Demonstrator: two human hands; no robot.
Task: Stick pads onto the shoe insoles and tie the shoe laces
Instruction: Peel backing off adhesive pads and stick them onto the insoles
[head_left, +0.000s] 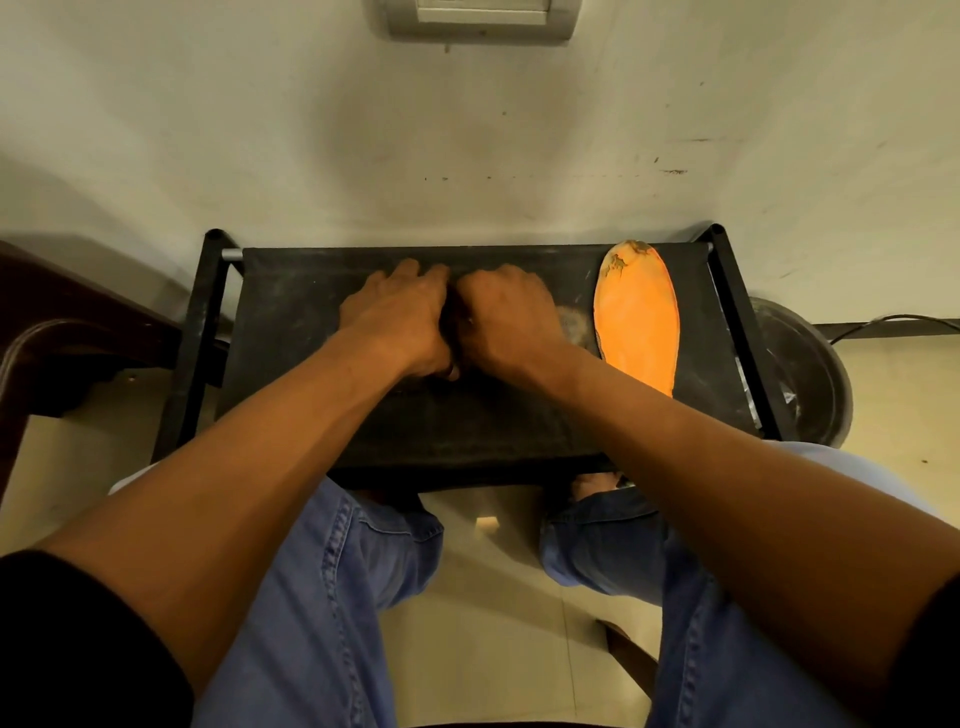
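A scuffed off-white wall (519, 130) rises behind a small black tabletop (467, 415) of dusty, matte fabric stretched in a black metal frame, with a dark wooden piece (78, 322) to its left. At its middle the left hand (397, 322) and right hand (506, 319) sit knuckle to knuckle, fingers curled down over something dark and hidden, so whether they grip it cannot be told. Right of them lies a grey fuzzy patch (574, 325), then a long, rounded orange insole (636, 317), flat on the tabletop's right side with its far tip worn and stained, and past the frame a round dark bin (810, 374).
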